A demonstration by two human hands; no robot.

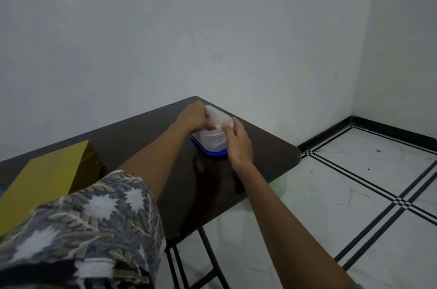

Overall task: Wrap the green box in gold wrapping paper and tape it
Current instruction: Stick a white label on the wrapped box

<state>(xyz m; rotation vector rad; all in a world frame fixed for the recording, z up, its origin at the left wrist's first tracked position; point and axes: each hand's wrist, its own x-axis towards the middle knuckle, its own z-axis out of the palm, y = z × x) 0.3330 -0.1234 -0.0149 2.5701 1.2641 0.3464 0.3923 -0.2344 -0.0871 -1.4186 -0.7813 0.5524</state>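
A box covered in gold wrapping paper is seen at the left edge of the dark table, partly hidden by a patterned sleeve. Near the far right corner, a clear container with a blue base is held between both hands. The left hand is curled over its top. The right hand is laid against its right side with fingers loosely spread.

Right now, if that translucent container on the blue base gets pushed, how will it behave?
Likely light: the translucent container looks thin-walled, little showing through. Probably slides easily on the glossy table. It sits near the table's far corner, so a push away risks dropping it.
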